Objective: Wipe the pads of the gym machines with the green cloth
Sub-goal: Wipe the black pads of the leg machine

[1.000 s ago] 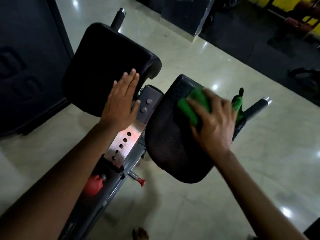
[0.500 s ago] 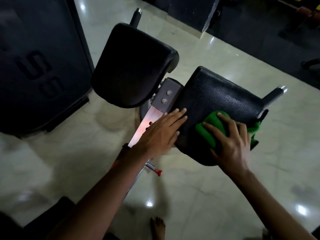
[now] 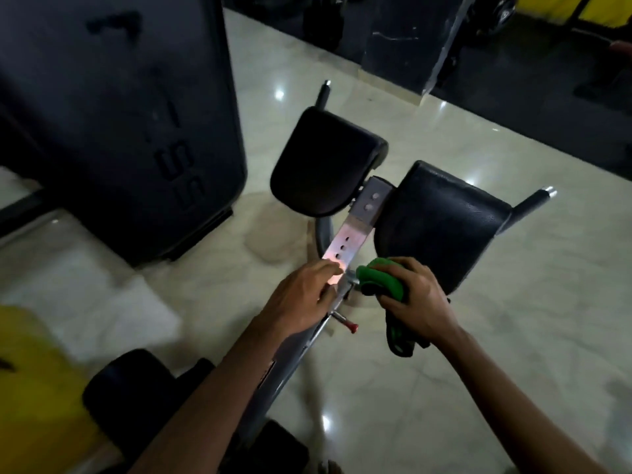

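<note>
Cloth (image 3: 383,280) is the thing to think about: bunched green fabric, and by its folds I judge it soft, light and limp, so it will drape and slip unless gathered into a wad. The right hand (image 3: 415,302) has it just so, fingers curled over the bundle, with a darker tail of the fabric hanging below the palm. Taking the metal bar (image 3: 345,246) with its row of holes as landmark, the cloth sits just right of the bar's lower end, at the near bottom corner of the right pad (image 3: 441,220), which rises up and away to the right of the bar. The left pad (image 3: 325,165) stands on the bar's other side, farther up, apart from both hands. The left hand (image 3: 301,301) rests on the bar's lower end, fingers laid forward and lightly bent over the bright metal; whether they clasp the bar or merely press on it I cannot tell. A red-tipped pin (image 3: 343,321) juts out below the bar, between the two wrists. Both pads look like firm, grained vinyl over padding, fixed to the frame, so they should take a firm press without shifting. A good hold on the cloth is a flat palm over a folded wad, loose tail tucked in so it does not snag the pin.
</note>
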`<state>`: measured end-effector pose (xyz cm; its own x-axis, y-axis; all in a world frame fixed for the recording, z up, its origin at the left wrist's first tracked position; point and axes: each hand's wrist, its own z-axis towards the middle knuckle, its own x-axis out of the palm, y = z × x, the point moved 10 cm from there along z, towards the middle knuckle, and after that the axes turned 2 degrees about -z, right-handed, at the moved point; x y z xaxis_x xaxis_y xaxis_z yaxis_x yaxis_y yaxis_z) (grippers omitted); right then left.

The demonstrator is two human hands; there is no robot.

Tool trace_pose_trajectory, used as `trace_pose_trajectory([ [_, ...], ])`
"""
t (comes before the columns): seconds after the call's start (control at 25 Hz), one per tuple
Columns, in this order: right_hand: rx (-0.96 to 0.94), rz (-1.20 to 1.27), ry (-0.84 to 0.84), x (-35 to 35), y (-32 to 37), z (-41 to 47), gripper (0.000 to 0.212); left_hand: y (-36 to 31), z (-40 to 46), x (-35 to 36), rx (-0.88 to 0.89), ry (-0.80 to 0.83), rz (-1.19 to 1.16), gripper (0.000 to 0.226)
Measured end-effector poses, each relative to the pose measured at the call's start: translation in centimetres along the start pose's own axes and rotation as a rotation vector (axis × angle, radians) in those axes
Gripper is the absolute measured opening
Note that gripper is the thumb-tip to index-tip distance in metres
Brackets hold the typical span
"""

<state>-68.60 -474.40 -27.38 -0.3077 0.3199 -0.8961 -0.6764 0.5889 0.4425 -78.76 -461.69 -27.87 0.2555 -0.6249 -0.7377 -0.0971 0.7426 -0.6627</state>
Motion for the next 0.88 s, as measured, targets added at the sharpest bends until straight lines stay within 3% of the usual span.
trace_pose_trajectory([
  [0.48, -0.365, 0.236, 0.400, 14.1, 14.1, -8.6, 0.055, 8.6, -23.9, 1.4, -0.559, -0.206, 0.037, 0.043],
  [0.56, -0.391, 0.244, 0.465, 17.1, 15.1, -10.9, 0.056, 10.1, -28.1, 2.8, -0.646, -0.267, -0.008, 0.051],
  [0.72, -0.394, 0.261, 0.599, 24.5, 15.4, -15.6, 0.058, 13.4, -36.6, 6.5, -0.832, -0.396, -0.081, 0.045],
  [0.88, -0.453, 0.155, 0.650, 33.2, 15.0, -20.0, 0.059, 17.0, -43.7, 13.4, -0.956, -0.472, -0.148, 0.061],
])
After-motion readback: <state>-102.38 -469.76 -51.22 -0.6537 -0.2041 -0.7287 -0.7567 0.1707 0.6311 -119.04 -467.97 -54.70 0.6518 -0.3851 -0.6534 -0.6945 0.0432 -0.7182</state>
